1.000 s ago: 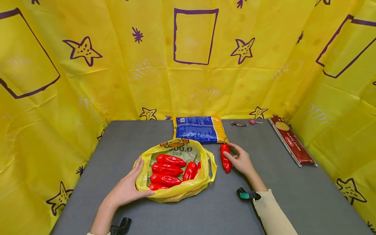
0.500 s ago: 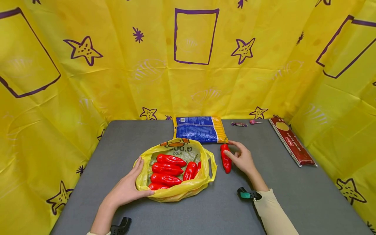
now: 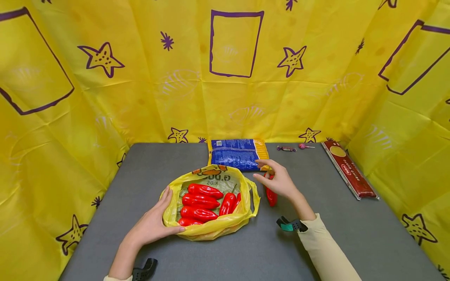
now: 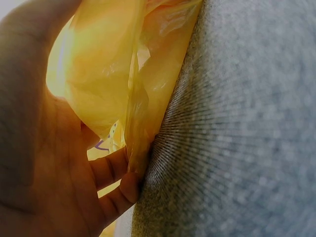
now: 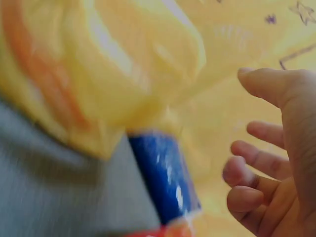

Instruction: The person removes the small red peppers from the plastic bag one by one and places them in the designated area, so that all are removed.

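Lifted clear of its earlier grip on a loose red pepper (image 3: 272, 197), a person's right hand (image 3: 277, 181) has shifted toward the yellow bag (image 3: 225, 230), partly covering the pepper, which lies on the grey table (image 3: 218, 259) at three o'clock from the bag, twelve pointing to the patterned backdrop (image 3: 232, 101). Thumb and fingers stand wide apart; the right wrist view shows nothing held between them, a fact harder to read from above.

At nine to eight o'clock, the left hand (image 3: 152, 224) holds the bag's side, thumb along the near rim. Only the left wrist view reveals fingertips bent against the bag's outer wall, low beside the table; only the head view shows the red peppers (image 3: 199, 201) inside.

Beyond the bag, a blue packet (image 3: 233, 155) lies between twelve and one, a wrapped candy (image 3: 286, 148) and lollipop (image 3: 303, 146) at two, and a dark red packet (image 3: 349, 171) just short of three.
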Demonstrator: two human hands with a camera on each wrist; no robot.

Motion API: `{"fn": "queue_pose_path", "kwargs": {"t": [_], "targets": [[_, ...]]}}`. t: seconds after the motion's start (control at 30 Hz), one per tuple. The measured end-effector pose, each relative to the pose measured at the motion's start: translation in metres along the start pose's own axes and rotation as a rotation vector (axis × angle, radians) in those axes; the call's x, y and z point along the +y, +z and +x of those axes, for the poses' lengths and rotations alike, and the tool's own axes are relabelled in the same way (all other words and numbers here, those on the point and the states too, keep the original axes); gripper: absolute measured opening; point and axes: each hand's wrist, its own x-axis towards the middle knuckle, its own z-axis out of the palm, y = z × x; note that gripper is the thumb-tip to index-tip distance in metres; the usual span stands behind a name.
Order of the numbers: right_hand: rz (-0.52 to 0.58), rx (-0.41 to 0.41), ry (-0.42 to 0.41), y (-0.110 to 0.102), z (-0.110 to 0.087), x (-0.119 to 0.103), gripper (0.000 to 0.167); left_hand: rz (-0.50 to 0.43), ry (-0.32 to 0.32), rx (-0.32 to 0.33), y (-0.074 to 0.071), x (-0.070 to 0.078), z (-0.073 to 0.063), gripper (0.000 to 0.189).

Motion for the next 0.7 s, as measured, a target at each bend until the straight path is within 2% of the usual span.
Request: {"fn": "queue_pose_path", "kwargs": {"t": [0.13, 0.4, 0.57, 0.7], "targets": [[0.003, -0.081, -0.080, 0.014, 0.017, -0.024, 0.045, 0.006, -0.008, -0.003, 0.001, -0.002, -0.001, 0.132], [-0.069, -0.194, -0.259, 0.045, 0.053, -0.071, 0.036, 0.002, -0.001, 0.005, 0.002, -0.003, -0.002, 0.131], [-0.044, -0.273, -0.291, 0.062, 0.072, -0.091, 0.037, -0.004, 0.008, 0.005, 0.002, -0.003, -0.003, 0.133], [-0.036, -0.373, -0.301, 0.077, 0.087, -0.100, 0.035, -0.002, 0.010, 0.003, 0.003, -0.004, -0.003, 0.134]]}}
